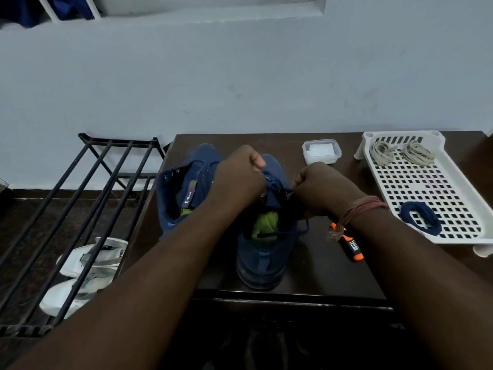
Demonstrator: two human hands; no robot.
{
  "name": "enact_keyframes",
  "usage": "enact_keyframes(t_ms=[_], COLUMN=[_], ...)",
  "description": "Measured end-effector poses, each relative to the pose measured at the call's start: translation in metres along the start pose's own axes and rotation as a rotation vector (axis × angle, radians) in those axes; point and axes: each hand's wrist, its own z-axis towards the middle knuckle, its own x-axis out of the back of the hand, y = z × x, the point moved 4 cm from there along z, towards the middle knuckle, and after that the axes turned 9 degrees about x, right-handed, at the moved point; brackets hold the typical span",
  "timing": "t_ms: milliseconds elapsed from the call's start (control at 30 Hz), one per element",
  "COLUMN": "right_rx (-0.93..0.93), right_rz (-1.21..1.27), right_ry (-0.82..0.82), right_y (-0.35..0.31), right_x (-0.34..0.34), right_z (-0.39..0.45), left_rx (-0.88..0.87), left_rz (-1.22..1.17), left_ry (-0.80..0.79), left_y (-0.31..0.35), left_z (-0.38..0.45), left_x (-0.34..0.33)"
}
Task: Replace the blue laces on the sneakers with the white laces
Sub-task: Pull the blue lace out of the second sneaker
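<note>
Two blue sneakers stand on the dark table. The left sneaker has bare eyelets and no lace. Both hands work over the right sneaker. My left hand is curled at its left eyelet row, my right hand at the right row, each pinching the blue lace near the tongue. A loose end of blue lace trails by the heel opening. Two bundles of white laces lie at the far end of the white tray. A coiled blue lace lies at its near end.
A small clear plastic box sits at the table's far edge. An orange and black marker lies right of the sneaker. A black metal rack stands on the left, with white shoes on the floor under it.
</note>
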Motion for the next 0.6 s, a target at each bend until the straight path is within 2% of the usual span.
enact_keyframes(t_ms=[33, 100, 167, 267, 300, 334, 434, 467, 500, 534, 600], right_rx=[0.003, 0.019, 0.029, 0.019, 0.023, 0.025, 0.007, 0.006, 0.008, 0.011, 0.018], right_rz=[-0.009, -0.033, -0.063, -0.035, -0.027, -0.034, -0.027, -0.014, 0.000, 0.010, 0.014], right_ry=[0.000, 0.003, -0.008, -0.010, 0.008, 0.019, 0.029, 0.030, 0.036, 0.042, 0.045], right_y=[-0.001, -0.002, -0.003, -0.002, -0.001, -0.002, -0.001, 0.000, 0.000, 0.000, 0.001], right_x=[0.000, 0.000, 0.001, 0.000, 0.001, 0.001, 0.001, 0.001, 0.001, 0.000, -0.001], right_z=[0.000, -0.002, -0.004, -0.003, -0.003, -0.002, -0.002, -0.002, -0.002, -0.001, 0.000], left_rx=[-0.060, -0.227, -0.357, -0.389, -0.327, -0.239, 0.101, 0.238, 0.321, 0.353, 0.281], left_rz=[0.068, 0.359, 0.627, 0.725, 0.656, 0.470, -0.415, -0.642, -0.733, -0.692, -0.463], left_ry=[-0.032, -0.063, 0.056, 0.259, 0.250, 0.187, -0.141, -0.210, -0.234, -0.230, -0.209], left_y=[0.003, 0.008, 0.008, 0.010, 0.012, 0.013, 0.019, 0.017, 0.013, 0.008, 0.001], left_z=[0.000, -0.004, -0.008, -0.009, -0.010, -0.008, -0.004, -0.005, -0.005, -0.002, 0.001], left_x=[-0.005, -0.016, -0.022, -0.018, -0.015, -0.011, -0.003, -0.002, 0.000, 0.002, 0.003])
